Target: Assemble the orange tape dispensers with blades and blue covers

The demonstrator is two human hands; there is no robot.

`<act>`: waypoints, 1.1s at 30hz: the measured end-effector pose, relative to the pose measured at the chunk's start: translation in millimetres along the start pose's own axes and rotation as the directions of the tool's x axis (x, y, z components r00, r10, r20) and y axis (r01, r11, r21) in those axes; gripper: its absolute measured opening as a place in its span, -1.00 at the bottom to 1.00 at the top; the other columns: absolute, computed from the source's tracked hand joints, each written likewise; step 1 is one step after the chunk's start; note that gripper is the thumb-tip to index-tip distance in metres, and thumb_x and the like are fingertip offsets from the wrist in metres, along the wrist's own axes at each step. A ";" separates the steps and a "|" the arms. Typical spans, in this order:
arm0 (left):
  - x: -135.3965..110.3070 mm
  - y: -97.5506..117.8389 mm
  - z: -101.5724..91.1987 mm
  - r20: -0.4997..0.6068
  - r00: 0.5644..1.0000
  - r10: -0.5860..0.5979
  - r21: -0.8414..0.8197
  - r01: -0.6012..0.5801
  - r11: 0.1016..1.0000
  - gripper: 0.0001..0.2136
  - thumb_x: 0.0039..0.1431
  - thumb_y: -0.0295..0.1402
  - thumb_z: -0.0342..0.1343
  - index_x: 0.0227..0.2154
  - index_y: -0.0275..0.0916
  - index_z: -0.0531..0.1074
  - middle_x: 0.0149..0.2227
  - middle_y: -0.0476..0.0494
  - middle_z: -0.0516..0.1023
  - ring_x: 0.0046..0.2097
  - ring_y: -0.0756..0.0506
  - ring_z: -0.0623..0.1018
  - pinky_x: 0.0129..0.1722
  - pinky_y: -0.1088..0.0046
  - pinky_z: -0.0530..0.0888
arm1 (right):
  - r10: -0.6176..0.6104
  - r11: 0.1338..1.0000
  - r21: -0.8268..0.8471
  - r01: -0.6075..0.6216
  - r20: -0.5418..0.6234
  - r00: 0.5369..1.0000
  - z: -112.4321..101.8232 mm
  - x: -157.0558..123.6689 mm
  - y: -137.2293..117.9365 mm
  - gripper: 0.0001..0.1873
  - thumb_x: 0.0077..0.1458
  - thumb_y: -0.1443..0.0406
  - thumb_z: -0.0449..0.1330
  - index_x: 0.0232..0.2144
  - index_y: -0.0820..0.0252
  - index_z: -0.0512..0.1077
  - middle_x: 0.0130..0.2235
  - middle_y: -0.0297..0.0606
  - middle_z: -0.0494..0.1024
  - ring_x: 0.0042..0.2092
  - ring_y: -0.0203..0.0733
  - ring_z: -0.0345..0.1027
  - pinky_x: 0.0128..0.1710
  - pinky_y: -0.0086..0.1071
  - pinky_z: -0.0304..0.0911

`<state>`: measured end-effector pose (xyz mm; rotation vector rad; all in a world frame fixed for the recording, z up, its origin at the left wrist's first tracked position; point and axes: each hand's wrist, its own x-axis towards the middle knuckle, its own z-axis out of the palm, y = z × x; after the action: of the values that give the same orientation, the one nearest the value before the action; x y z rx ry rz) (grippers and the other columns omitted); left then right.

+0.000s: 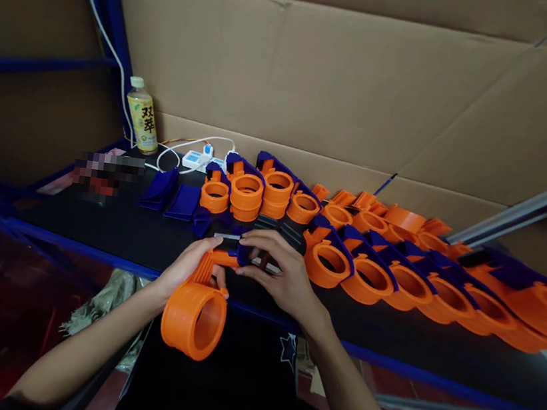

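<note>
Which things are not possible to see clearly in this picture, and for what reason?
All in the head view:
Left hand: most fingers hidden behind the orange dispenser it holds.
Rightmost orange ring: cut off by the right edge.
Pixelated item: its shape is masked.
Bottle: small label print too tiny to read.

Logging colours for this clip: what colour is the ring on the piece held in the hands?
The ring is bright orange, seen best in the head view.

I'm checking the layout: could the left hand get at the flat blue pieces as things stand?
Probably yes: the flat blue pieces lie just beyond the left hand, with nothing apparently blocking the way. It holds the orange dispenser, though, so would likely need freeing first.
</note>
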<state>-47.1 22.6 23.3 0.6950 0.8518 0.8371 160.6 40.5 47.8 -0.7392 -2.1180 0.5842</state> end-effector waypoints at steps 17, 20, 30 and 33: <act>3.2 -9.4 -3.2 0.061 0.979 0.194 0.094 -0.199 0.975 -0.69 0.06 -0.29 0.21 -0.15 -0.26 0.32 -0.61 -0.06 0.56 -0.59 -0.10 0.58 -0.60 0.55 0.41 | 0.004 1.000 -0.013 -0.004 0.000 1.000 1.9 -4.8 -3.0 -0.75 0.12 0.24 0.34 -0.14 0.08 0.47 0.01 -0.13 0.44 -0.11 -0.16 0.42 -0.20 -0.29 0.43; 0.8 -8.3 0.1 0.080 0.974 0.214 0.130 -0.223 0.966 -0.71 0.06 -0.30 0.21 -0.19 -0.25 0.31 -0.62 -0.06 0.55 -0.58 -0.11 0.59 -0.58 0.54 0.42 | 0.013 1.000 -0.011 -0.013 0.000 1.000 0.3 -5.8 -4.7 -0.76 0.12 0.24 0.34 -0.14 0.09 0.47 0.01 -0.13 0.45 -0.13 -0.17 0.42 -0.23 -0.31 0.43; -1.6 -11.1 -0.5 0.099 0.955 0.279 0.208 -0.294 0.933 -0.72 0.13 -0.23 0.18 -0.18 -0.25 0.30 -0.62 -0.07 0.57 -0.58 -0.12 0.60 -0.58 0.55 0.40 | 0.018 1.000 0.020 -0.019 0.017 1.000 -0.9 -4.4 -7.1 -0.81 0.13 0.26 0.32 -0.18 0.09 0.48 0.01 -0.11 0.45 -0.11 -0.16 0.43 -0.34 -0.37 0.40; -1.0 -13.9 -2.8 0.126 0.947 0.296 0.221 -0.318 0.922 -0.70 0.17 -0.20 0.15 -0.14 -0.24 0.28 -0.61 -0.05 0.56 -0.56 -0.13 0.61 -0.56 0.53 0.43 | 0.039 0.999 0.023 -0.039 0.031 0.999 0.3 -5.8 -8.1 -0.81 0.13 0.27 0.32 -0.16 0.09 0.49 0.02 -0.12 0.44 -0.11 -0.16 0.42 -0.31 -0.36 0.42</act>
<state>-45.1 15.5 11.1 1.0925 0.7783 0.9843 160.8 30.8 49.6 -0.7646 -2.1257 0.6441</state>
